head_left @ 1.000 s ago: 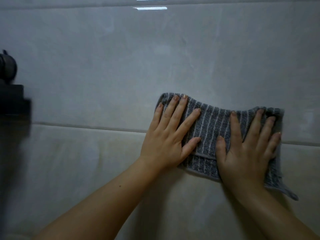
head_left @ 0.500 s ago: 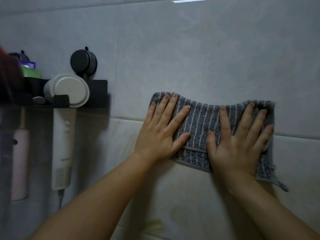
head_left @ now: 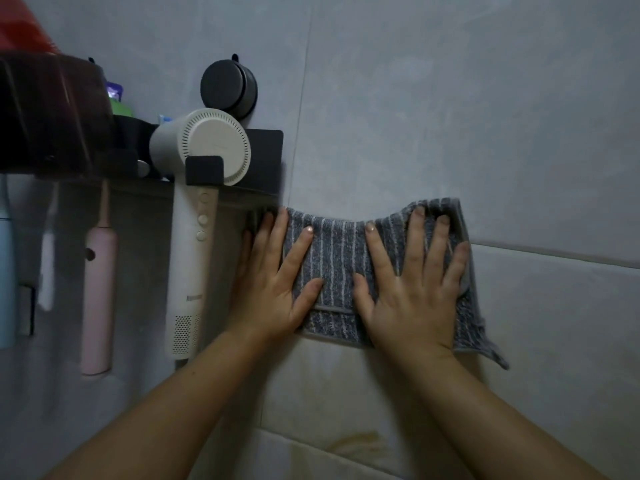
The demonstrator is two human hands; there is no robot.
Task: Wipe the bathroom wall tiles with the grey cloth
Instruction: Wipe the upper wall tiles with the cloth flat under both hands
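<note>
A grey cloth [head_left: 337,258] with pale stripes lies folded flat against the grey wall tiles [head_left: 433,109]. My left hand [head_left: 277,282] presses its left end with fingers spread, right beside the black shelf's end. My right hand [head_left: 415,282] presses the right end the same way, fingertips near the cloth's top edge. A loose corner of the cloth hangs down at the lower right. The cloth straddles a horizontal grout line.
A black wall shelf [head_left: 265,157] holds a white hair dryer [head_left: 197,216] just left of my left hand. A black suction knob [head_left: 228,86] sits above it. A pink toothbrush [head_left: 98,299] and a blue one [head_left: 5,282] hang further left. A yellowish stain [head_left: 356,441] marks a lower tile.
Both hands have slid the cloth leftwards along the wall, up to the shelf. The view has swung left too, so the shelf and the hair dryer came into sight.
</note>
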